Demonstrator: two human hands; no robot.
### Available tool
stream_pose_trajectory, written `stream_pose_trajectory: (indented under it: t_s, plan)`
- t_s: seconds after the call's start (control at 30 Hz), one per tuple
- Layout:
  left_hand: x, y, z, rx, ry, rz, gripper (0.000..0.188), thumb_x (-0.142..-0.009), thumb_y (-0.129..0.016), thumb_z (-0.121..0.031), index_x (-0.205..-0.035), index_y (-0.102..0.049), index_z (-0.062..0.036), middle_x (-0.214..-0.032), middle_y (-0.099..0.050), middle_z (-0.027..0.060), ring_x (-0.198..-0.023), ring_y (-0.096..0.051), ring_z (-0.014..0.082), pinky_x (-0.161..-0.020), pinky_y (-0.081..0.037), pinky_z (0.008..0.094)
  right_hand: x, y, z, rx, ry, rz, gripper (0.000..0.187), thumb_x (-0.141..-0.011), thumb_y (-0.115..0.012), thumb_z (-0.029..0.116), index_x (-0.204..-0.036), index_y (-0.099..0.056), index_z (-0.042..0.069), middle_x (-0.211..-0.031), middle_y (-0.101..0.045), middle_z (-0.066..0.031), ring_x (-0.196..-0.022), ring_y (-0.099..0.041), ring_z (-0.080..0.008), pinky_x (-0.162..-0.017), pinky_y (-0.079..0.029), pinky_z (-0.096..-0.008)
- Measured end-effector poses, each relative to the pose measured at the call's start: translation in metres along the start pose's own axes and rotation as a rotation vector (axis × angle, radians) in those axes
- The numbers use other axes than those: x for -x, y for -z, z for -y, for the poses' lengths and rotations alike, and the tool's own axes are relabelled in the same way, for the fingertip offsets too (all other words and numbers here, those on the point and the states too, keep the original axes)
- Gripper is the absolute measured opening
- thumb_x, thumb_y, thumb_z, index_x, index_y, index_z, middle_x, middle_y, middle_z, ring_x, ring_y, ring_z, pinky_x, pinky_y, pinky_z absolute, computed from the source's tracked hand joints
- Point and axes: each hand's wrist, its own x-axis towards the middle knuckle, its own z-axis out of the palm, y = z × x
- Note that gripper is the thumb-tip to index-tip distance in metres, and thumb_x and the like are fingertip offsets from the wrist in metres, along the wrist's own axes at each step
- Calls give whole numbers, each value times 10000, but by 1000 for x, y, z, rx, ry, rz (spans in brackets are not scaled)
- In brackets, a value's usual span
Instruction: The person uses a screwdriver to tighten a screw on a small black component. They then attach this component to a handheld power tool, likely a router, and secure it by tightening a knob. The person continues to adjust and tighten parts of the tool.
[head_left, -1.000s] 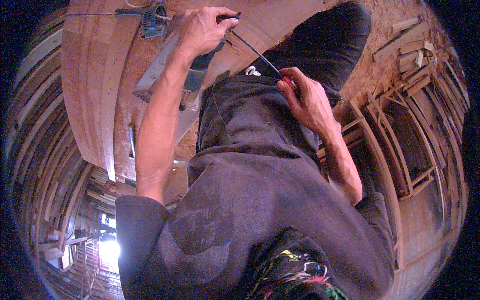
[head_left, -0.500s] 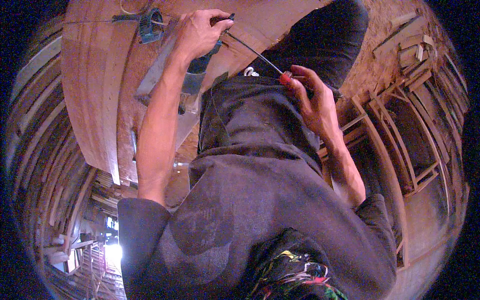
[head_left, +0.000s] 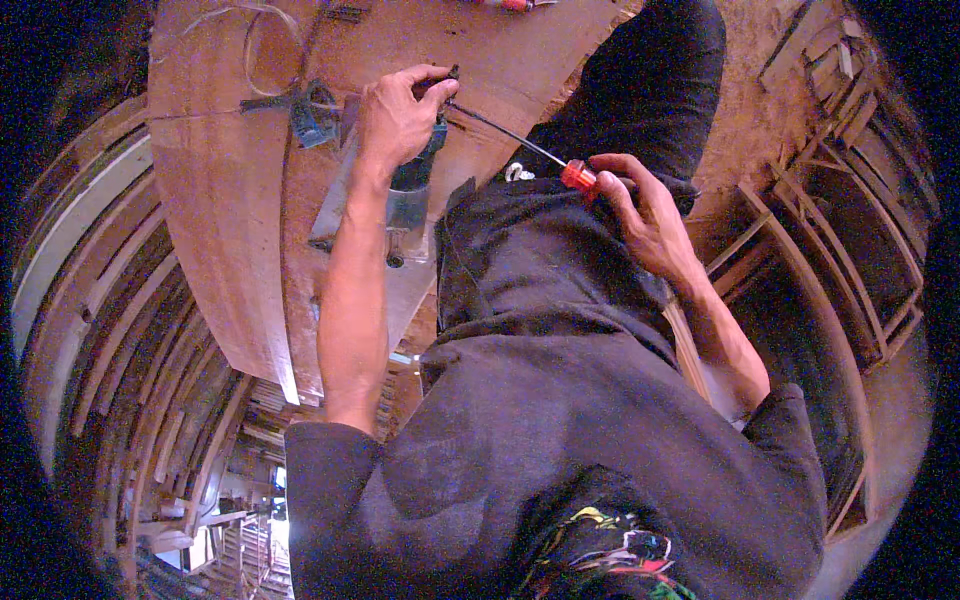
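Observation:
My right hand (head_left: 648, 212) holds a screwdriver (head_left: 577, 176) by its red handle, thumb and fingers closed on the handle's end. The long thin shaft slants up and left toward my left hand (head_left: 400, 118). Between the left thumb and fingers is a small black part (head_left: 453, 76), pinched near the screwdriver's tip. Whether tip and part touch is too small to tell. Under my left wrist lies a blue power tool (head_left: 408, 200) with a flat grey metal base (head_left: 338, 205), partly hidden by the forearm. Left of it sits a loose blue piece (head_left: 316, 118).
A wide wooden board (head_left: 215, 240) carries the tool. A looped pale cord (head_left: 262, 45) lies at the far left, and a red object (head_left: 515, 4) shows at the top edge. Stacked timber (head_left: 130, 330) stands left, wooden frames (head_left: 830, 260) right. My dark-trousered leg (head_left: 640, 90) borders the board.
The whole view has shifted, bringing more of the board's far side into sight. More of the screwdriver's red handle shows out of my right hand. My left hand keeps its pinch.

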Motion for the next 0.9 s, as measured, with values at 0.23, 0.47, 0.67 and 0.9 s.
stream_pose_trajectory:
  t_s: [0.23,0.47,0.67,0.9]
  plan:
    - [0,-1,2,23,9,-8,343,-882,-746,-331,-1076,-771,-49,-941,-765,161,-833,-742,256,-762,-568,360,4,7,4,298,117,-5,358,-984,-659,287,-1202,-578,15,-1007,-682,-136,-942,-630,-249,-927,-467,-339]
    - [-3,-3,9,92,-33,-6,331,-887,-748,-317,-1080,-771,-50,-950,-769,149,-855,-741,243,-767,-563,360,-7,2,-19,69,122,-51,421,-951,-699,392,-1109,-588,18,-921,-654,-108,-871,-638,-244,-848,-507,-376]
    - [-2,-3,10,90,-10,-6,347,-888,-746,-339,-1086,-771,-55,-958,-767,152,-857,-735,250,-775,-558,358,-8,11,-10,-142,-169,159,373,-1005,-626,418,-1070,-625,50,-892,-634,-2,-624,-505,-44,-536,-387,-233]
    - [-5,-8,19,86,-41,-17,351,-883,-752,-343,-1088,-771,-58,-975,-767,153,-866,-732,249,-781,-558,359,-6,0,-23,5,135,18,403,-942,-713,393,-1114,-593,49,-973,-634,-53,-810,-580,-120,-685,-488,-287]
